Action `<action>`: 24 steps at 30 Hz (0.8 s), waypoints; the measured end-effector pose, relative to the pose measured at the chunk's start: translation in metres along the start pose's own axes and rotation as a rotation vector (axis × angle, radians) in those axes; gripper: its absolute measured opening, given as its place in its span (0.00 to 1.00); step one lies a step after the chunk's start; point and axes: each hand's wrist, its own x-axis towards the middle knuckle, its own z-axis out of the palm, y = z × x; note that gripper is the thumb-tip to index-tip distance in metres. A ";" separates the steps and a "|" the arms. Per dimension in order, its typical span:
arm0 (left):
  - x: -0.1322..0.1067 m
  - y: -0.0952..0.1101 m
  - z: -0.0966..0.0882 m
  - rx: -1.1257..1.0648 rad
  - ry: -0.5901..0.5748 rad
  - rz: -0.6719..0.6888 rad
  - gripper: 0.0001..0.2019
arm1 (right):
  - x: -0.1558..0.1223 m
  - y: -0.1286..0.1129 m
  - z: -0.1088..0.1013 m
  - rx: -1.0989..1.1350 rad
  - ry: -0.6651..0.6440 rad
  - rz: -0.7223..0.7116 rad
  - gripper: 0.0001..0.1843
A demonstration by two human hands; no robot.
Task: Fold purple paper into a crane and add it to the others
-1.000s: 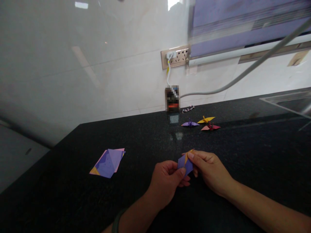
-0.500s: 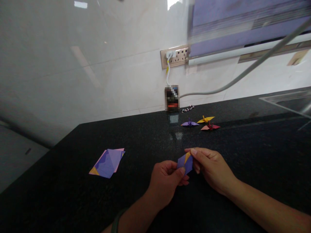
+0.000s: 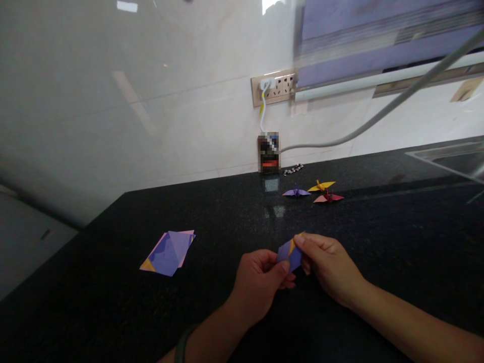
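Between my two hands is a small folded piece of purple origami paper (image 3: pixel 284 252) with a yellow strip across its upper right part. My left hand (image 3: pixel 259 277) pinches its lower edge, thumb on top and fingers beneath. At the upper right, my right hand (image 3: pixel 328 264) is closed on the paper, its thumb pressing by the yellow strip. Part of the paper is hidden behind the fingers. To the left, a few sheets of purple and pink paper (image 3: pixel 168 253) with yellow corners lie overlapped on the dark counter (image 3: pixel 212 312).
Three paper cranes lie toward the back: a purple crane (image 3: pixel 297 192), a yellow crane (image 3: pixel 321 186) and a red-pink crane (image 3: pixel 328 198). Behind them, a blurred-out upright device (image 3: pixel 269 154) leans by the wall, near a beaded strand (image 3: pixel 293 170). A sink edge (image 3: pixel 434 159) is at right.
My right thumb has slid slightly down and left along the paper's yellow strip, and a yellow tip now shows above it. Both hands keep their hold.
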 end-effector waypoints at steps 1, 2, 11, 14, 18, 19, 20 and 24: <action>0.000 0.000 0.000 0.004 -0.003 0.000 0.07 | 0.001 0.000 -0.001 0.041 0.025 0.009 0.18; 0.000 -0.001 0.000 0.008 -0.003 -0.001 0.08 | 0.002 -0.001 -0.003 0.085 0.052 0.020 0.18; 0.003 -0.004 -0.001 0.022 -0.062 -0.002 0.10 | -0.001 -0.005 -0.002 -0.067 -0.163 0.095 0.11; 0.003 -0.003 -0.001 0.054 -0.093 -0.030 0.09 | 0.000 -0.004 -0.002 -0.081 -0.047 0.062 0.11; 0.002 0.000 -0.001 0.048 -0.108 -0.036 0.08 | 0.003 -0.004 -0.004 -0.096 -0.002 0.038 0.12; 0.002 0.001 -0.001 0.046 -0.109 -0.032 0.08 | 0.003 -0.003 -0.005 -0.099 0.002 0.029 0.12; 0.001 0.001 -0.001 0.044 -0.110 -0.031 0.07 | 0.004 -0.003 -0.006 -0.103 0.010 0.018 0.13; 0.002 0.001 -0.003 0.030 -0.092 -0.049 0.06 | 0.008 0.000 -0.012 -0.089 0.103 -0.033 0.14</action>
